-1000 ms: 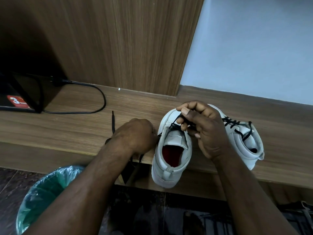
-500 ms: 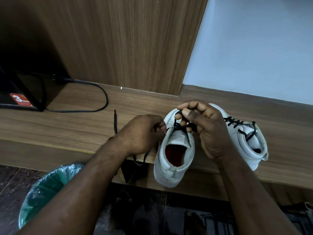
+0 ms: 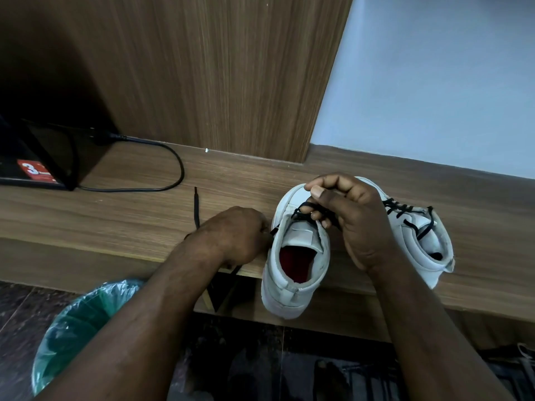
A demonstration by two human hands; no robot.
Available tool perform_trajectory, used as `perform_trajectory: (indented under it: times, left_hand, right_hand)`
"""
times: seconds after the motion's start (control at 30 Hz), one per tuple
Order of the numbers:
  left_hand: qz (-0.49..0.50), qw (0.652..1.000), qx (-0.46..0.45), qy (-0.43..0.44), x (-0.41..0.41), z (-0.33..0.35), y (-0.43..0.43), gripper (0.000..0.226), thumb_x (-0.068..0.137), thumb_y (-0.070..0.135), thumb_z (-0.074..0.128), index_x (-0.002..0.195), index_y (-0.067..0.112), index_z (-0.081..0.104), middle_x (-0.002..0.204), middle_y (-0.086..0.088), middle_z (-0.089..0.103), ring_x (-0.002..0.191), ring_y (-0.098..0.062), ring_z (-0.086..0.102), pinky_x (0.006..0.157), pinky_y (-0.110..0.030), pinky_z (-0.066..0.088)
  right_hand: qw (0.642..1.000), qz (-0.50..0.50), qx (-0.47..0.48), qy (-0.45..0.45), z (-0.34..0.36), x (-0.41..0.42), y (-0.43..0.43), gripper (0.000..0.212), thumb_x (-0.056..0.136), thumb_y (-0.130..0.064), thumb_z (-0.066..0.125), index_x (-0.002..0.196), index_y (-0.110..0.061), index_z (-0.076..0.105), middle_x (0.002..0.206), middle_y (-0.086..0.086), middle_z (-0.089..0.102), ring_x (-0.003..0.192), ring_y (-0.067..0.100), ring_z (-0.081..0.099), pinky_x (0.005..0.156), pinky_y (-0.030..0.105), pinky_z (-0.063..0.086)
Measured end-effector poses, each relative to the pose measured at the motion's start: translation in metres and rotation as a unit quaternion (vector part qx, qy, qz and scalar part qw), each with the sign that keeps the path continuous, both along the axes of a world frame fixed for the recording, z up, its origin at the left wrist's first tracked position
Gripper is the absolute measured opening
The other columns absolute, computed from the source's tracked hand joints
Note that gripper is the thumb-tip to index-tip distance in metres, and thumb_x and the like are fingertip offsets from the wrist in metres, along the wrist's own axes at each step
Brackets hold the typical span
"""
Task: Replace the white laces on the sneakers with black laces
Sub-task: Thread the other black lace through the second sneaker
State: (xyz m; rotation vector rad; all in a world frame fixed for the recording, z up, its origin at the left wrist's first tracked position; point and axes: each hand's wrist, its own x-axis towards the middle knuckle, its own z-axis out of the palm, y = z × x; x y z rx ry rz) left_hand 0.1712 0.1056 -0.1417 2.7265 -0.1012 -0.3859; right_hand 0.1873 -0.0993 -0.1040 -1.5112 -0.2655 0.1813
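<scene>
Two white sneakers stand on a wooden shelf (image 3: pixel 121 215). The left sneaker (image 3: pixel 292 273), with a red insole, overhangs the shelf's front edge. My right hand (image 3: pixel 347 221) pinches the black lace (image 3: pixel 301 214) over its upper eyelets. My left hand (image 3: pixel 237 235) grips the same lace just left of the shoe; the lace's free end (image 3: pixel 196 206) trails out across the shelf behind that hand. The right sneaker (image 3: pixel 419 238) is threaded with black lace and is partly hidden by my right hand.
A black device (image 3: pixel 37 163) with a red sticker sits at the far left, its black cable (image 3: pixel 162 166) looping over the shelf. A bin lined with a green bag (image 3: pixel 75 325) stands on the dark floor below left. A wood panel and pale wall rise behind.
My left hand moved right toward the sneaker, then drew back slightly left with the lace. My right hand stays pinching the lace at the eyelets. The camera shifted a little.
</scene>
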Motion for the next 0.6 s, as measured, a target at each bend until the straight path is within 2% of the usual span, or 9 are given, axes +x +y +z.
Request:
perform_trajectory:
  times: [0.2, 0.3, 0.4, 0.5, 0.6]
  left_hand:
    - [0.001, 1.000, -0.006, 0.000, -0.001, 0.004, -0.004, 0.034, 0.099, 0.048, 0.050, 0.071, 0.029, 0.050, 0.079, 0.009, 0.059, 0.073, -0.008, 0.056, 0.058, -0.028, 0.039]
    - [0.013, 1.000, -0.023, -0.013, -0.002, 0.004, -0.004, 0.033, 0.098, 0.045, 0.052, 0.069, 0.030, 0.051, 0.076, 0.010, 0.060, 0.072, -0.009, 0.058, 0.059, -0.028, 0.040]
    - [0.013, 0.995, -0.091, -0.044, -0.008, 0.005, -0.001, 0.025, 0.096, 0.038, 0.058, 0.073, 0.031, 0.055, 0.076, 0.011, 0.062, 0.075, -0.010, 0.059, 0.061, -0.028, 0.040]
    - [0.014, 0.974, -0.215, -0.076, -0.013, 0.011, 0.005, 0.004, 0.094, 0.031, 0.067, 0.091, 0.034, 0.066, 0.083, 0.012, 0.069, 0.079, -0.006, 0.064, 0.069, -0.028, 0.050]
    - [0.005, 0.957, -0.278, -0.082, -0.014, 0.016, 0.003, 0.002, 0.093, 0.029, 0.069, 0.093, 0.031, 0.069, 0.083, 0.009, 0.070, 0.076, -0.009, 0.065, 0.071, -0.029, 0.052]
  right_hand:
    - [1.000, -0.006, -0.002, 0.015, -0.003, 0.001, -0.002, 0.014, 0.088, -0.030, 0.069, 0.093, -0.020, 0.077, 0.076, 0.007, 0.073, 0.070, 0.018, 0.064, 0.049, 0.017, 0.040]
    - [1.000, -0.009, -0.012, 0.012, -0.004, 0.002, -0.002, 0.017, 0.089, -0.028, 0.068, 0.096, -0.015, 0.076, 0.078, 0.009, 0.074, 0.068, 0.014, 0.064, 0.049, 0.018, 0.041]
    - [0.999, -0.010, -0.033, 0.000, -0.005, 0.003, -0.004, 0.018, 0.089, -0.025, 0.068, 0.099, -0.012, 0.075, 0.080, 0.010, 0.075, 0.069, 0.013, 0.064, 0.053, 0.019, 0.045]
    - [0.999, -0.001, -0.033, 0.004, -0.004, 0.004, -0.004, 0.020, 0.087, -0.026, 0.069, 0.100, -0.012, 0.075, 0.081, 0.011, 0.075, 0.070, 0.013, 0.065, 0.054, 0.019, 0.046]
    - [0.999, 0.018, -0.037, 0.005, -0.006, 0.004, -0.003, 0.020, 0.086, -0.026, 0.071, 0.102, -0.016, 0.075, 0.083, 0.009, 0.076, 0.072, 0.012, 0.065, 0.056, 0.018, 0.046]
